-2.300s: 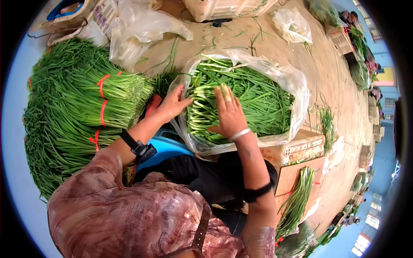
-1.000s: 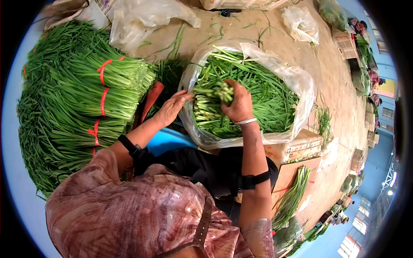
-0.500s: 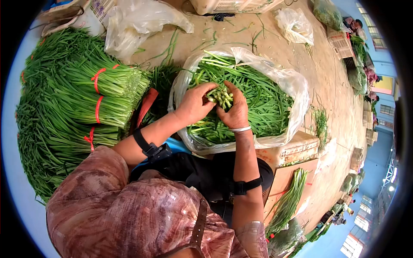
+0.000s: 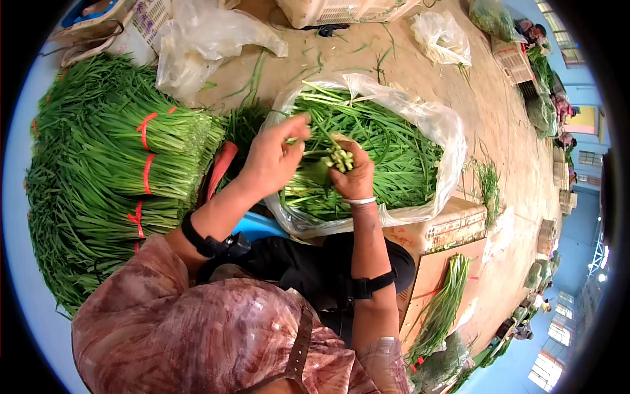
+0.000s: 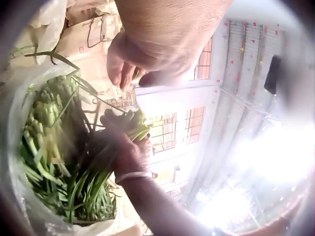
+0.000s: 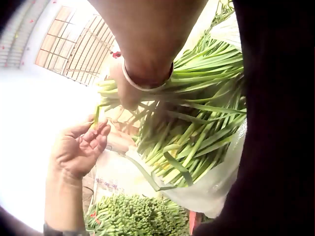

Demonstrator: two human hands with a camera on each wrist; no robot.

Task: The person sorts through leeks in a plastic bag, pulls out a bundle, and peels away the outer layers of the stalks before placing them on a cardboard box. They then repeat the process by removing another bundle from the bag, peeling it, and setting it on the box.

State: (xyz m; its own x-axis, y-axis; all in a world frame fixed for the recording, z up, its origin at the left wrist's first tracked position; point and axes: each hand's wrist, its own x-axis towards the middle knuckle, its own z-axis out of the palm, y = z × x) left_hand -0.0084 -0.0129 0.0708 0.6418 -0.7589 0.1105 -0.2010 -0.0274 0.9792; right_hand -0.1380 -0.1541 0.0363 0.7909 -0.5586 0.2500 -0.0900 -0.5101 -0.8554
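Note:
In the head view, the right hand grips a bunch of green stems, cut ends up, above an open plastic bag full of long green leaves. The left hand is raised beside it at the bag's left side, blurred. In the right wrist view, the fingertips of the left hand pinch a thin yellowish leaf by the stem ends. The left wrist view shows the right hand around the bunch, with the left hand above it.
A large pile of leaves in red-banded bundles stands at the left. Crumpled plastic lies behind. A crate, cardboard and a loose bundle are at the right. Other people sit in the far right background.
The right hand went from lying flat on the leaves to gripping a bunch. The left hand came over to the bunch's cut ends, then drew back to the left.

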